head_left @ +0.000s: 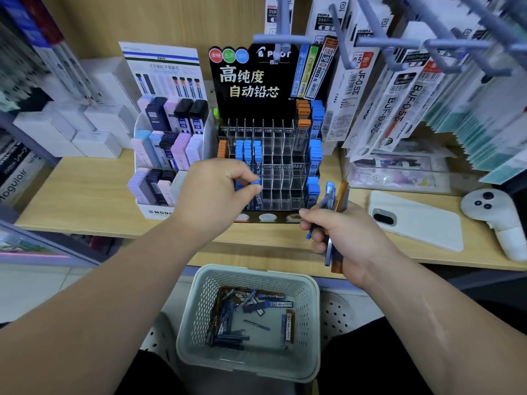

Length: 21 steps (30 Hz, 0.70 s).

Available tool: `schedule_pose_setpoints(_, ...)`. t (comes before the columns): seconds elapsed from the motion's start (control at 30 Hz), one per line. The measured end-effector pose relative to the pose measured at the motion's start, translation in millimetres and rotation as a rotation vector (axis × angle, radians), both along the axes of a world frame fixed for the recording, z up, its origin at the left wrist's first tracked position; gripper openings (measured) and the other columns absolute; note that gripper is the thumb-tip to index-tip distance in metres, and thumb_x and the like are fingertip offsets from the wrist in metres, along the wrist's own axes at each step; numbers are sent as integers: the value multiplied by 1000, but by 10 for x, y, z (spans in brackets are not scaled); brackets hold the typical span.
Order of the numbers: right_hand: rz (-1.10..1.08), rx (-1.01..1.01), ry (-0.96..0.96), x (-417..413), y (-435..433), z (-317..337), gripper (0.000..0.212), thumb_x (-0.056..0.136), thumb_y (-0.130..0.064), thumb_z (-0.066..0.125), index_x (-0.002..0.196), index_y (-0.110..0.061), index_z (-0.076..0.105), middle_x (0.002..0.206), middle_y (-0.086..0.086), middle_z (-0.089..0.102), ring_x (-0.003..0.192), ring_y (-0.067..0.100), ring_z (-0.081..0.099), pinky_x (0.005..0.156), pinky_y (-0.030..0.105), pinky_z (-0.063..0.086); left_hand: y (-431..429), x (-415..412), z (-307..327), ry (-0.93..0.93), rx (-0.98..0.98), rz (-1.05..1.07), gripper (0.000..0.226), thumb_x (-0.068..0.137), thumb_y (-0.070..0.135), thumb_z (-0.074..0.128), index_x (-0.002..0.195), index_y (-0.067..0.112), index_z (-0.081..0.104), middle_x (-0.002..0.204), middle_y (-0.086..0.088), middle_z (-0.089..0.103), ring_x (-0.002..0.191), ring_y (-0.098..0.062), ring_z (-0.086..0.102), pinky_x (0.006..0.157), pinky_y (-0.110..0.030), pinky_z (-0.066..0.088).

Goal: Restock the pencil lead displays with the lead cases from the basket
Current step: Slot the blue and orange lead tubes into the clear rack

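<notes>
Head: lead case (255, 182) in left hand (216, 192)

PILOT, 高纯度 自动铅芯: black display header (251, 108); MONO: white display base (156, 213); JF-0.5: hanging pack (360, 84).

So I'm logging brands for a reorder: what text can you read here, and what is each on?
"PILOT": black display header
"高纯度 自动铅芯": same header
"MONO": white display, front edge
"JF-0.5芯": hanging refill pack
"HB": blue-capped cases
Too small or blurred to read: compartment labels, and print on the loose cases in the basket
</notes>
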State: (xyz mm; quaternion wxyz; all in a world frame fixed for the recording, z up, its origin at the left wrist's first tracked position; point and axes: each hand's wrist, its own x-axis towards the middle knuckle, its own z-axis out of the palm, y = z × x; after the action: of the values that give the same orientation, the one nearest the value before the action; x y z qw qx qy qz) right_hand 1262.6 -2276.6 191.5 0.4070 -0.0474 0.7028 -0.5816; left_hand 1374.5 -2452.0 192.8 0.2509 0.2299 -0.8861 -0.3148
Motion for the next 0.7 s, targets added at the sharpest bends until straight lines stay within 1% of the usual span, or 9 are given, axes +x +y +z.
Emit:
schedule_pose_setpoints(0.13, 31, -29, -35, -6, 19, 35, 12, 90, -5, 68, 79, -8, 64, 73, 8, 65, 51, 11, 45, 45, 24, 38, -54, -30, 4, -17, 2, -5, 5, 83, 15, 80, 79, 17, 77, 61, 37, 57, 58, 6, 55, 59, -6, 39)
schedule_pose_setpoints(0.23, 39, -61, -91, -5, 20, 59, 15, 89, 1, 66, 79, -10, 61, 72, 9, 64, 51, 11, 43, 44, 23, 34, -79, -48, -3, -15, 40, 18, 7, 86, 15, 77, 79, 15, 77, 57, 16, 62, 57, -10, 56, 57, -14, 44)
schedule_pose_setpoints(0.3, 41, -76, -123, -4, 20, 69, 17, 89, 3, 64, 81, -11, 60, 71, 10, 65, 50, 11, 42, 43, 22, 33, -105, -59, -1, -26, 55, 18, 6, 87, 14, 76, 81, 15, 77, 58, 10, 62, 57, -15, 55, 55, -16, 44)
schedule_pose_setpoints(0.4, 61, -94, -157, 1, 28, 88, 15, 91, 4, 62, 86, -10, 60, 71, 11, 67, 48, 10, 41, 42, 21, 33, -138, -73, -25, -84, 60, -19, 5, 87, 15, 75, 83, 16, 77, 52, 16, 57, 52, -9, 52, 51, -10, 39)
schedule_pose_setpoints(0.47, 76, -99, -172, 2, 32, 93, 13, 92, 2, 63, 89, -10, 61, 73, 13, 69, 47, 10, 41, 42, 21, 34, -117, -82, -58, -91, 5, -49, 4, 86, 15, 76, 83, 17, 77, 55, 21, 56, 57, 2, 53, 55, -9, 38)
schedule_pose_setpoints(0.5, 80, -101, -177, 2, 32, 94, 12, 92, 2, 63, 90, -10, 62, 73, 13, 69, 46, 10, 41, 41, 20, 34, -100, -89, -86, -80, -47, -71, 4, 85, 14, 77, 81, 17, 77, 58, 23, 56, 63, 5, 54, 60, -13, 42)
schedule_pose_setpoints(0.57, 82, -108, -185, 0, 30, 92, 11, 93, 1, 64, 91, -10, 62, 73, 14, 69, 46, 9, 41, 41, 20, 34, -65, -98, -160, -63, -130, -106, 6, 82, 10, 78, 79, 15, 76, 73, 20, 58, 73, 3, 56, 69, -27, 51)
schedule_pose_setpoints(0.63, 78, -119, -189, -2, 31, 94, 11, 93, 1, 64, 92, -10, 62, 74, 15, 69, 46, 9, 41, 41, 20, 34, -59, -108, -215, -65, -179, -106, 6, 79, 8, 80, 78, 13, 76, 83, 9, 61, 78, -9, 60, 73, -36, 54)
schedule_pose_setpoints(0.7, 73, -132, -187, -3, 34, 99, 11, 92, 1, 64, 94, -9, 62, 74, 15, 69, 46, 9, 41, 41, 20, 34, -69, -116, -242, -80, -207, -88, 8, 77, 8, 81, 80, 13, 77, 87, 5, 61, 81, -17, 63, 73, -41, 55)
